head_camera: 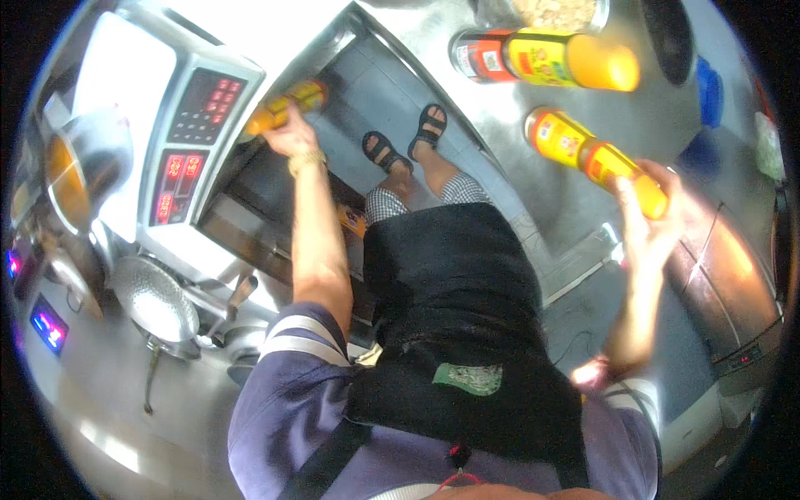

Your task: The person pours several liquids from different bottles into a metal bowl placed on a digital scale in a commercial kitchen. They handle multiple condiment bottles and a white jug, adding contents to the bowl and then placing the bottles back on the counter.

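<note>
My left hand (292,134) is closed around a yellow-labelled bottle (306,95) with a yellow cap, held over the gap between the counters beside the digital scale. That bottle is slightly blurred. On the other side, my right hand (656,212) grips a second yellow-labelled bottle (562,140) near its cap; its base points toward the steel counter (531,194). Whether the base touches the counter I cannot tell. Further up that counter is a third bottle (540,57), with red and yellow labels and a yellow cap, apart from both hands.
A digital scale (200,137) with lit red digits stands at left. Beyond it are a metal pot (103,156), a hammered wok (140,287) and a wooden-handled utensil (242,291). A container of chopped food (556,11) sits at the top. My sandalled feet (406,140) are on the tiled floor.
</note>
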`<action>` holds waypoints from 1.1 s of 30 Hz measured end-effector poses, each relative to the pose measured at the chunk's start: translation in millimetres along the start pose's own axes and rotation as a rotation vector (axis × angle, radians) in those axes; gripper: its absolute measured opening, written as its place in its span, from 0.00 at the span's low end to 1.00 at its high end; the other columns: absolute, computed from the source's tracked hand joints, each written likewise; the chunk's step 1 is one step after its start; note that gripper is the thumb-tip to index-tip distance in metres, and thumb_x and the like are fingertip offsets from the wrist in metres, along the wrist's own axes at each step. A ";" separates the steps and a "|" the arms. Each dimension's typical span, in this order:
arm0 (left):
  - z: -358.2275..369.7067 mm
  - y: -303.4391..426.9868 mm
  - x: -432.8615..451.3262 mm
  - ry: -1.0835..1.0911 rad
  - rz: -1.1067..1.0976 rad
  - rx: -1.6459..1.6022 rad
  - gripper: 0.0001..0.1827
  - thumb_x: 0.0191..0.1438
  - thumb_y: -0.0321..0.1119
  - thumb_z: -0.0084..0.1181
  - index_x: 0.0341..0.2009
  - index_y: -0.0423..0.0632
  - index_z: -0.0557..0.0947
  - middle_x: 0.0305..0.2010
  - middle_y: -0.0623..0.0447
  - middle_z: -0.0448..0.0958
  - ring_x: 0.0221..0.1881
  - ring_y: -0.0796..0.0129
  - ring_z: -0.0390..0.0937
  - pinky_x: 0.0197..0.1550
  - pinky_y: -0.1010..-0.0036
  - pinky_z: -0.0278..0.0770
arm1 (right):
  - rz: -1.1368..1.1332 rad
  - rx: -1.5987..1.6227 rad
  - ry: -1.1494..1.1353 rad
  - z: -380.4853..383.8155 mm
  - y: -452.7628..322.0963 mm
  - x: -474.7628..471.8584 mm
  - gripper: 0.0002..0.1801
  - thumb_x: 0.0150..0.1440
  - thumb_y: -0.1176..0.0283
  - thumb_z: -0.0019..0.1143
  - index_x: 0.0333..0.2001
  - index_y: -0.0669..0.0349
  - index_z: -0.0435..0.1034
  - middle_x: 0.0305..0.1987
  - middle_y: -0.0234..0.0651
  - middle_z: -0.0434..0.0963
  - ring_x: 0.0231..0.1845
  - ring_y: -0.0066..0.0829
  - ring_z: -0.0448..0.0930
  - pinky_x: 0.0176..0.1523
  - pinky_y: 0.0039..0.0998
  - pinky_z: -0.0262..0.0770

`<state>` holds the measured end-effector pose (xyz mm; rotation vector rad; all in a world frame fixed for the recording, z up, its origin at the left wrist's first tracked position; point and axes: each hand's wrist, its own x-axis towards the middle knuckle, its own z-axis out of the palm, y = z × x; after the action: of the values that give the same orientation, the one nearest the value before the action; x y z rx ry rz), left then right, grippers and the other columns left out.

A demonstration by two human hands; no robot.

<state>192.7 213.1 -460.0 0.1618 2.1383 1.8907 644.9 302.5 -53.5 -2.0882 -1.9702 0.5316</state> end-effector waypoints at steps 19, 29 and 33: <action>-55.6 380.4 -134.3 -0.820 -0.250 -0.447 0.24 0.62 0.36 0.71 0.60 0.44 0.79 0.55 0.53 0.83 0.54 0.66 0.82 0.56 0.69 0.81 | -0.029 0.011 0.095 -73.1 45.8 -3.4 0.21 0.60 0.60 0.72 0.48 0.66 0.77 0.39 0.56 0.86 0.43 0.60 0.87 0.48 0.50 0.83; -24.8 462.8 -137.5 -0.926 -0.241 -0.473 0.24 0.66 0.39 0.66 0.62 0.43 0.78 0.55 0.51 0.84 0.53 0.67 0.84 0.46 0.74 0.85 | 0.159 -0.209 -0.158 102.1 194.3 -44.6 0.27 0.63 0.54 0.67 0.52 0.66 0.73 0.46 0.59 0.86 0.49 0.60 0.87 0.54 0.51 0.84; -19.6 468.8 -136.2 -0.893 -0.211 -0.476 0.23 0.67 0.39 0.66 0.62 0.43 0.79 0.54 0.51 0.85 0.50 0.69 0.85 0.42 0.77 0.83 | 0.189 -0.199 -0.191 109.8 192.0 -50.7 0.28 0.63 0.54 0.67 0.54 0.67 0.73 0.52 0.59 0.83 0.54 0.58 0.85 0.59 0.51 0.82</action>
<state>269.6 221.9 22.4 0.5314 1.0569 1.6792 774.0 228.2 -224.7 -2.4465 -2.0111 0.6136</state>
